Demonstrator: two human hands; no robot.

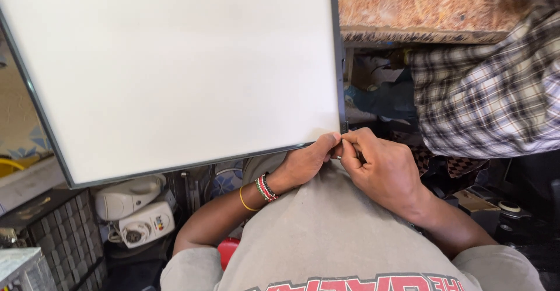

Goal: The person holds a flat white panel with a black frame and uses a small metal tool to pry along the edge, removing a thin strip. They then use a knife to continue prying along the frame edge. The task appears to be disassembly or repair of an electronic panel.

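Both hands meet at the white panel's (175, 69) five o'clock corner: left hand (306, 162) and right hand (379, 165) pinching its dark frame (340, 125) — best worked gently, fingertips close.

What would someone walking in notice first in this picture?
A big white panel with a thin dark frame fills the upper left, tilted. At its lower right corner the left hand and right hand meet, fingertips pinching at the frame's edge. A plaid sleeve of another person hangs at the upper right, and a white appliance sits at the lower left below the panel.
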